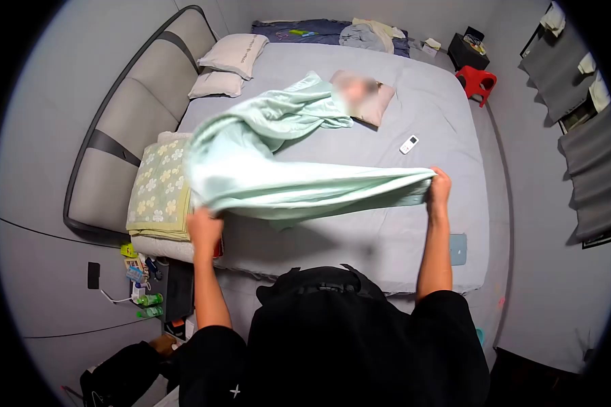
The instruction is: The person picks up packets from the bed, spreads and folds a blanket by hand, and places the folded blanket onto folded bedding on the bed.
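A thin mint-green blanket (251, 180) is stretched over the bed between my two hands. My left hand (204, 229) is closed on its near left corner, beside the folded floral quilt. My right hand (440, 187) grips the bunched right end, above the grey bed sheet (394, 237). From the left, the blanket arches back across the bed, and its far end lies in folds against a pinkish cushion (379, 108). Part of that cushion is under a blurred patch, so I cannot make out what is there.
A white remote control (409, 144) and a grey-blue tablet-like object (458, 249) lie on the bed. Pillows (232, 55) and a folded floral quilt (159, 183) are along the headboard (139, 88). A cluttered nightstand (176, 288) stands near left, a red stool (477, 83) far right.
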The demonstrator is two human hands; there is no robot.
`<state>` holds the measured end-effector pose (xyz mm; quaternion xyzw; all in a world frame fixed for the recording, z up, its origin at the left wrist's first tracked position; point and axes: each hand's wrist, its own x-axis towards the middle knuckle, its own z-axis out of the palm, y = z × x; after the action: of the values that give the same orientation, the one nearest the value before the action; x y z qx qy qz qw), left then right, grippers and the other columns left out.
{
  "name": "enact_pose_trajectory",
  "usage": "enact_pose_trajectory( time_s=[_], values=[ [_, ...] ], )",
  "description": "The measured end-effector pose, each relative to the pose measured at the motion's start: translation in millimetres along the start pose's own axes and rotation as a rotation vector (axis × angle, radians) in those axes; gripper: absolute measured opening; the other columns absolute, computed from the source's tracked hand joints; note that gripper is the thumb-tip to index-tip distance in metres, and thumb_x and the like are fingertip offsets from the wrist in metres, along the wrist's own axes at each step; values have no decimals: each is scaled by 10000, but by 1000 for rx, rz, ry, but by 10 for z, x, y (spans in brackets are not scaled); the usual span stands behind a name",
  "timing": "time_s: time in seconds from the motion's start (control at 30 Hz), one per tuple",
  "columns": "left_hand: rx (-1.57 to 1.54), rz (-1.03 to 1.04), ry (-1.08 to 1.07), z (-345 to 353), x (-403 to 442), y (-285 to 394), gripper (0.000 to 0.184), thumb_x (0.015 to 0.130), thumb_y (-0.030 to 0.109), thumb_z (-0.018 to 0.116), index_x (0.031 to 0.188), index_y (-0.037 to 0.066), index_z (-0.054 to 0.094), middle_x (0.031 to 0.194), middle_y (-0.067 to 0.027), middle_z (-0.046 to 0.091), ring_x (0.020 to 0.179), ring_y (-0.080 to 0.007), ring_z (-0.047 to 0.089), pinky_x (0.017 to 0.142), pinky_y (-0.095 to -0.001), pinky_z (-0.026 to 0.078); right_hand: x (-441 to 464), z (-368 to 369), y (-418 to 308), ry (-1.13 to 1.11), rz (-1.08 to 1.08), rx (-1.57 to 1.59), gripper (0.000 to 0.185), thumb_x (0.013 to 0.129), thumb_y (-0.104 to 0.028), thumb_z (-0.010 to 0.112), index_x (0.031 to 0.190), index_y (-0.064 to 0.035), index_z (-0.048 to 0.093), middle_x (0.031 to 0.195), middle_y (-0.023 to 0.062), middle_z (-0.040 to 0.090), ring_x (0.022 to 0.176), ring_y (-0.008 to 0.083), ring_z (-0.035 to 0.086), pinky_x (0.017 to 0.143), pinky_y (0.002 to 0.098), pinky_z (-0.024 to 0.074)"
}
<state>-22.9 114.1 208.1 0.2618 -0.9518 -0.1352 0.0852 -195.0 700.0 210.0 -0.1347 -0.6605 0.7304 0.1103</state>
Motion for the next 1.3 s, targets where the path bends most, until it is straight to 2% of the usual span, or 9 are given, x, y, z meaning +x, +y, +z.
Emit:
enact_pose_trajectory(
  time_s=[0.1, 0.2, 0.3, 0.43, 0.6, 0.73, 0.97, 1.2, 1.3],
  values=[
    [134, 423, -473, 523, -489, 117, 336, 790, 325, 643, 928, 27, 715, 842, -216, 691, 801, -461, 623, 822, -505, 483, 259, -630, -27, 150, 56, -416, 267, 750, -51, 432, 802, -15, 691, 695, 20, 593, 635, 139, 526, 575, 298, 412],
    [-243, 723, -628, 687, -528, 486, 296, 820, 282, 665, 932, 14, 721, 801, -190, 700, 730, -353, 661, 734, -442, 506, 351, -1067, -339, 433, -196, -194, 232, 822, -71, 471, 889, 20, 673, 755, 67, 634, 675, 167, 587, 621, 319, 472],
    [-651, 567, -792, 248, -393, 1211, 283, 873, 252, 689, 854, -30, 693, 646, -131, 626, 633, -147, 587, 624, -310, 474, 404, -1204, -626, 561, -321, -133, 245, 774, -31, 480, 893, 23, 687, 772, 85, 652, 689, 193, 616, 655, 324, 499],
    [-630, 584, -967, 227, -205, 1652, 357, 921, 298, 668, 819, -44, 661, 592, -54, 569, 604, -73, 524, 556, -287, 413, 312, -1025, -415, 437, -320, -1096, 304, 751, -86, 503, 968, -59, 714, 898, 219, 695, 857, 402, 659, 782, 434, 509],
    [-533, 855, -796, 504, -213, 1760, 458, 989, 351, 466, 794, -40, 604, 665, -242, 559, 593, -393, 496, 632, -430, 436, -170, -616, -110, 214, -132, -1074, 281, 744, -36, 493, 891, -92, 726, 848, 166, 702, 790, 307, 669, 746, 371, 507],
    [-328, 773, -597, 578, -43, 1537, 407, 977, 332, 473, 824, 24, 691, 779, -230, 650, 758, -419, 617, 699, -466, 473, -344, -671, -30, 304, -45, -916, 303, 736, -29, 471, 902, -55, 724, 845, 137, 714, 784, 259, 669, 750, 351, 506],
    [-141, 667, -631, 692, -48, 1216, 409, 919, 378, 579, 758, 21, 697, 706, -138, 673, 695, -321, 654, 670, -423, 470, -288, -1040, -87, 257, -51, -601, 297, 757, 7, 460, 940, -1, 695, 853, 89, 683, 780, 174, 616, 746, 287, 481],
    [262, 637, -732, 1542, -368, 1179, 536, 850, 376, 637, 1308, 112, 548, 1271, -204, 591, 1073, -336, 608, 874, -456, 438, -493, -714, -287, -81, 15, -494, 300, 750, 41, 437, 943, 11, 665, 809, 21, 618, 734, 104, 541, 693, 230, 429],
    [224, 481, -357, 1753, -346, 1224, 506, 847, 377, 644, 1274, 114, 581, 1340, -217, 544, 1084, -363, 584, 889, -429, 441, -635, -462, -477, -161, 15, -436, 279, 751, 23, 441, 926, 11, 658, 811, 27, 630, 740, 100, 542, 687, 233, 430]
  ],
)
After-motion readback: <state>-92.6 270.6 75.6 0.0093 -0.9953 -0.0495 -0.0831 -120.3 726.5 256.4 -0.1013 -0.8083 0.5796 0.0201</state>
